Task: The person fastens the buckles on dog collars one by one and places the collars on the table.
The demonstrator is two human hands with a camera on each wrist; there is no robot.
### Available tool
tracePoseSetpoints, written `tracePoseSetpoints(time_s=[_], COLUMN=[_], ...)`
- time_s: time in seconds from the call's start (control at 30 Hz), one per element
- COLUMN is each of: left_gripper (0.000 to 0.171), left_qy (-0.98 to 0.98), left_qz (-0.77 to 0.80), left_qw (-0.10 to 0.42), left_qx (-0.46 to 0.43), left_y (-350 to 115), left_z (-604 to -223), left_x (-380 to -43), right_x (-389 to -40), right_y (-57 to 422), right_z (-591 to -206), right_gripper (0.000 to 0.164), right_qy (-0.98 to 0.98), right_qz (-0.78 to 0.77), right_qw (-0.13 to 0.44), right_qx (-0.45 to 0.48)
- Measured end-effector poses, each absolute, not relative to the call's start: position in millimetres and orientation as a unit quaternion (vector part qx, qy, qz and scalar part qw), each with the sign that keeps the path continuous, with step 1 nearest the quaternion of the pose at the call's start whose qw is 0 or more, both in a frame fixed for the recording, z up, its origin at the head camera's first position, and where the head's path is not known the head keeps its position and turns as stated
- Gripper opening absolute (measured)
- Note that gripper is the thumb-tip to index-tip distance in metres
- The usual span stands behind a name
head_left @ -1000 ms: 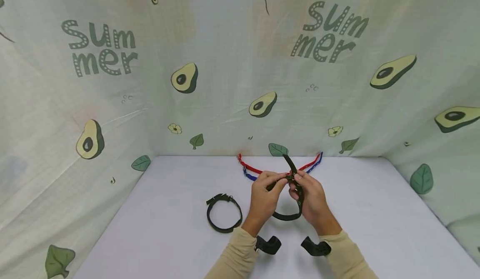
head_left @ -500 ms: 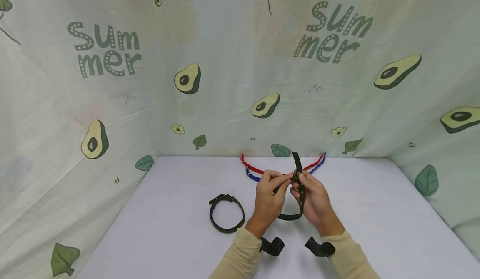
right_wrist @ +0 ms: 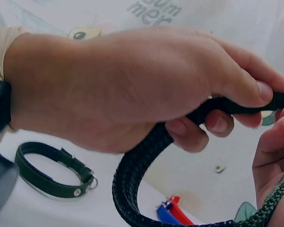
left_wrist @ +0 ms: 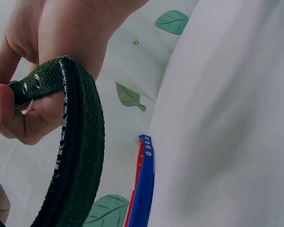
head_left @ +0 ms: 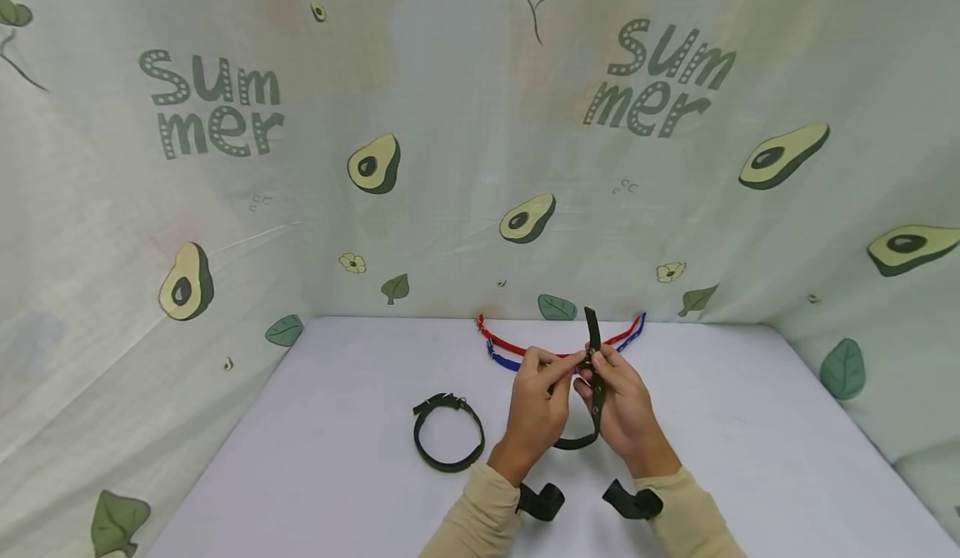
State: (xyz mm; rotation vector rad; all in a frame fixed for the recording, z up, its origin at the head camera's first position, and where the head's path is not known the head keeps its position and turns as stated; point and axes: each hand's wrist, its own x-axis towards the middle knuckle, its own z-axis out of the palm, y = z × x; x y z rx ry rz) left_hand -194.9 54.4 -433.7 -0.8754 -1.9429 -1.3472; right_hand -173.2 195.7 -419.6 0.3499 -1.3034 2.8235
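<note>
A dark green woven dog collar (head_left: 597, 396) is held up between both hands, bent into a hanging loop. My left hand (head_left: 538, 400) pinches it near the buckle area, the thumb (right_wrist: 255, 92) lying along the strap in the right wrist view. My right hand (head_left: 630, 408) grips the part with metal eyelets (left_wrist: 38, 81), seen in the left wrist view. The collar's free end (head_left: 592, 325) sticks up above the fingertips. The buckle is mostly hidden by the fingers. A second dark green collar (head_left: 450, 467), fastened into a ring, lies left of my left hand.
Behind the hands, a red collar (head_left: 504, 344) and a blue collar (head_left: 504, 362) lie near the back edge of the white table (head_left: 337, 425). A printed cloth (head_left: 435, 83) hangs behind. Black devices (head_left: 542, 504) are strapped on both wrists.
The collar's free end has swung from leaning left to nearly upright. Both hands keep their grip on the collar close together, and the head view has shifted slightly.
</note>
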Motion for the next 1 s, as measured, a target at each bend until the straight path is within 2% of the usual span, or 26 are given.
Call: tracePoseSetpoints(time_s=[0.27,0.5,0.77,1.0], left_gripper=[0.023,0.024,0.028,0.028], left_qy=[-0.736,-0.755,-0.768,-0.765], left_qz=[-0.515,-0.529,-0.521,-0.523], left_qw=[0.312,0.241,0.206,0.215], left_qx=[-0.309,-0.304,-0.312,-0.308], left_y=[49.5,45.6,45.1,48.9], left_z=[-429.1,-426.2,-420.1,-418.2], left_x=[-199.2,-196.0,-190.6,-189.0], right_x=[-177.6,-173.3,-169.9,-168.5], right_y=[187.4,188.6,194.7,197.8], right_z=[-409.2,-414.5,-412.1,-411.2], right_gripper=[0.017,0.019,0.016,0.017], right_qy=[-0.423,-0.445,-0.449,-0.439], right_qz=[0.905,0.895,0.892,0.893], right_qw=[0.004,0.028,0.035,0.039], right_qx=[0.048,0.024,0.048,0.095])
